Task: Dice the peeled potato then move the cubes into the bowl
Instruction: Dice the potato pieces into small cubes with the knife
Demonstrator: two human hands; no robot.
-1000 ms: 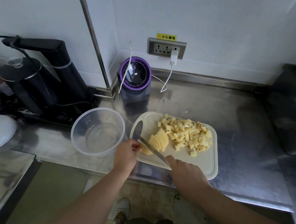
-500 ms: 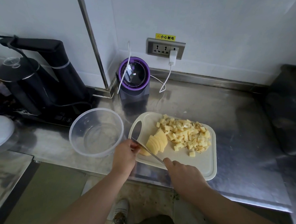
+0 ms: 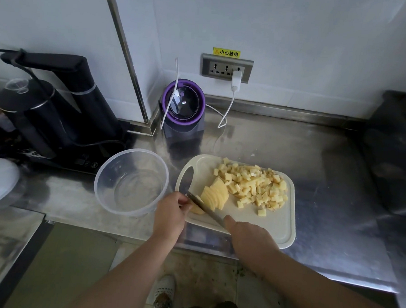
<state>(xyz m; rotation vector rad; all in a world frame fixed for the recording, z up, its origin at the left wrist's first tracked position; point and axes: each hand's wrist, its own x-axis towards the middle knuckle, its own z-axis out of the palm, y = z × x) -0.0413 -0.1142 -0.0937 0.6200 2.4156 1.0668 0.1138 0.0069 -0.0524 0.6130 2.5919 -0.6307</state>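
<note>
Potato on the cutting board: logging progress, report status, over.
Left hand pinches pale potato end; right hand grips steel knife mid-slice. Yellow cubes piled on white cutting board; clear plastic bowl empty. Nothing blocking.

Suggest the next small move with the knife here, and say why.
Probably press the knife down through the potato end that the left hand pinches. The right hand holds the blade across it, the slices beside it are not yet diced, and the bowl holds no cubes, so cutting looks unfinished.
</note>
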